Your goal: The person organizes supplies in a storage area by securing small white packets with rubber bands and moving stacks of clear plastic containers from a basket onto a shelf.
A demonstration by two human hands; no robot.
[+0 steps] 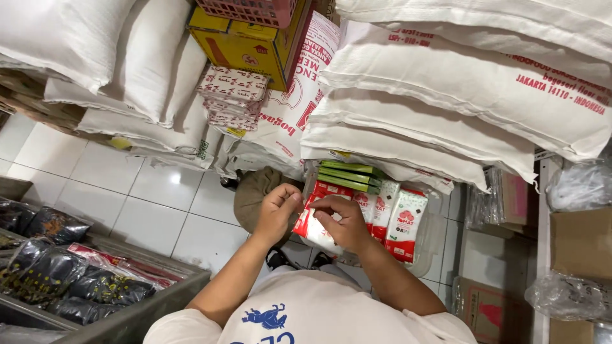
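Observation:
Both my hands meet in the middle of the head view over a red and white sachet pack [310, 224]. My left hand [275, 211] pinches its upper left edge. My right hand [342, 221] covers its middle and grips it with curled fingers. Right of my hands, more red and white packets [404, 223] stand in a row inside a clear plastic container [428, 245]. Flat green boxes [349, 176] are stacked just behind them.
Large white sacks [459, 95] are piled high on the right and at the upper left. A yellow carton [245, 44] and a stack of patterned packets [231, 95] sit between them. A grey bin [134, 318] of dark bags stands at lower left on the white tile floor [146, 204]. Cardboard boxes [580, 242] line the right.

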